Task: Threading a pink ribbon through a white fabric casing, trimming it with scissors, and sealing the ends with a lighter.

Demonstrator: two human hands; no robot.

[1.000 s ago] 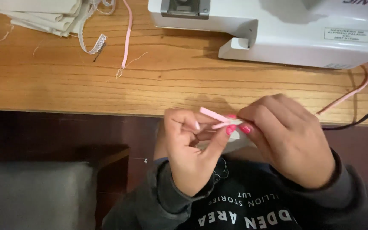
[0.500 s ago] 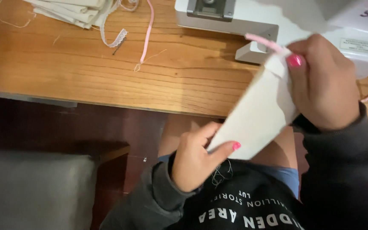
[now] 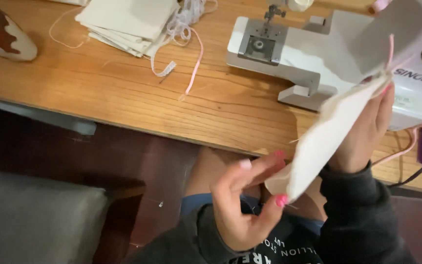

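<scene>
At 6 o'clock, nearest the camera, the person's dark printed sweatshirt (image 3: pixel 289 247) fills the lower edge, both sleeves rising from it. Just above, the left hand (image 3: pixel 242 205) has its grip partly open: thumb and a fingertip with pink nails pinch the lower corner of a cream fabric piece (image 3: pixel 326 137), the other fingers spread loose. The fabric runs slantwise up toward 2 o'clock, held off the bench (image 3: pixel 123 98). At its upper end the right hand (image 3: pixel 367 132) has its grip closed along the top edge, fingers behind the cloth, and a thin pink ribbon (image 3: pixel 390 49) stands up from that corner.

At 8 o'clock, below the bench edge, sits a grey cushioned seat (image 3: pixel 30 220) on a dark floor.

Farther off, on the wooden bench, a white sewing machine (image 3: pixel 308 54) stands at 1 o'clock, behind the raised fabric, with pink cord (image 3: pixel 401 151) and a dark cable at 3 o'clock. At 11 o'clock lies a stack of folded cream cloth (image 3: pixel 128 19), with white lace trim (image 3: pixel 164 68) and a loose pink ribbon strip (image 3: pixel 195 63) trailing from it toward 12 o'clock. At 10 o'clock, a brown-and-white rounded object (image 3: pixel 1 34) lies at the far corner
</scene>
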